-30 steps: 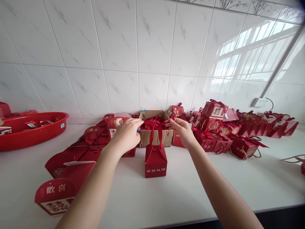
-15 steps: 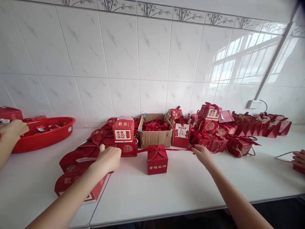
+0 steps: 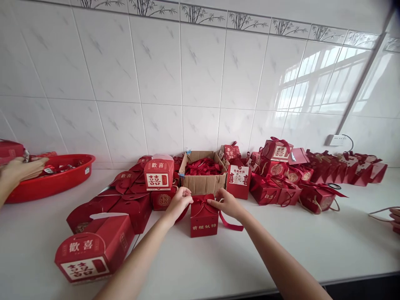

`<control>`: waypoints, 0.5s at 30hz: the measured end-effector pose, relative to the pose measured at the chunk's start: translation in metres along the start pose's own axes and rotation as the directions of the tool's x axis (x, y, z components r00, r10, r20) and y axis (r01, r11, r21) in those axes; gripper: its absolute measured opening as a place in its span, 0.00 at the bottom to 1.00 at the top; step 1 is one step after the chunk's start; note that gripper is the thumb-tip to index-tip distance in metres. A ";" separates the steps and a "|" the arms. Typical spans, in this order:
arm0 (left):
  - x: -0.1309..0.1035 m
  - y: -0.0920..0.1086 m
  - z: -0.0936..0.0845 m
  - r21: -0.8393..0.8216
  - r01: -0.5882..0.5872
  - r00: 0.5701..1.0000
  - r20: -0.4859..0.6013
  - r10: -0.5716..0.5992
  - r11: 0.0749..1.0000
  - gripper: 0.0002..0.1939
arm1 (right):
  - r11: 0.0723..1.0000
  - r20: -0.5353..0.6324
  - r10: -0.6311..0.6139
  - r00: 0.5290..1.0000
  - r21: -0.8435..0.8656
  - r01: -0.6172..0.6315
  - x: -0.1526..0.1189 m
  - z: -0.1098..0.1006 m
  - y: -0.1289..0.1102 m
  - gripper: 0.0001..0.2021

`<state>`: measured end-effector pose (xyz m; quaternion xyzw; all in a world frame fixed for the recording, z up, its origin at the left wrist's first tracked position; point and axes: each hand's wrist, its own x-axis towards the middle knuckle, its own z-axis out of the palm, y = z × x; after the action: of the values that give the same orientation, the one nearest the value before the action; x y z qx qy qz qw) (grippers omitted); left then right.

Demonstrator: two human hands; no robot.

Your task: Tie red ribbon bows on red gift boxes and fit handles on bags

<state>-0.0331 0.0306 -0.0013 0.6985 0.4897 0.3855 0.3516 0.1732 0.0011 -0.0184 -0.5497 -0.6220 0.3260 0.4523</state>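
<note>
A small red box (image 3: 204, 224) with gold characters stands upright on the white table, in front of the cardboard box. A red ribbon (image 3: 231, 225) is tied over its top, its ends trailing down on both sides. At the top left edge of the box, my left hand (image 3: 181, 202) has its fingers closed on the ribbon. My right hand (image 3: 227, 203) pinches the ribbon near the knot, thumb and fingers at the top right. The two hands are a short gap apart, above the box.
Behind stands a cardboard box (image 3: 203, 183) of red ribbons. Red gift boxes (image 3: 117, 237) are piled at the left, others (image 3: 275, 189) at the right. Another person's hand (image 3: 26, 168) is over a red basin (image 3: 53, 185); more fingers (image 3: 395, 216) show at the right edge.
Both my hands have moved inward from the outstretched ribbon ends to the top of the box. The ribbon ends now hang slack. The other person's hand at the left has shifted slightly over the basin.
</note>
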 end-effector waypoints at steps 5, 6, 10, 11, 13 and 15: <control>-0.005 -0.012 0.004 -0.188 0.090 0.994 0.081 -0.076 0.978 0.16 | 0.976 0.162 0.100 0.982 0.177 -0.129 0.004 0.004 0.009 0.23; -0.006 -0.013 0.005 -0.215 0.107 0.991 0.105 -0.086 0.971 0.16 | 0.968 0.182 0.112 0.977 0.202 -0.149 0.004 0.005 0.011 0.23; -0.009 -0.015 0.007 -0.294 0.180 0.974 0.189 -0.128 0.939 0.18 | 0.939 0.201 0.146 0.969 0.280 -0.200 -0.002 0.010 0.017 0.22; -0.009 -0.016 0.007 -0.303 0.205 0.967 0.212 -0.144 0.931 0.17 | 0.929 0.196 0.150 0.969 0.307 -0.206 -0.004 0.010 0.019 0.22; -0.008 -0.018 0.007 -0.302 0.262 0.946 0.267 -0.182 0.917 0.16 | 0.908 0.187 0.153 0.970 0.362 -0.213 -0.008 0.011 0.021 0.21; -0.008 -0.021 0.007 -0.287 0.315 0.921 0.322 -0.218 0.905 0.15 | 0.898 0.197 0.165 0.966 0.375 -0.230 -0.011 0.010 0.021 0.21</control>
<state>-0.0374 0.0283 -0.0236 0.6022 0.4539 0.3071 0.5806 0.1725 -0.0046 -0.0433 -0.4796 -0.5184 0.5322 0.4669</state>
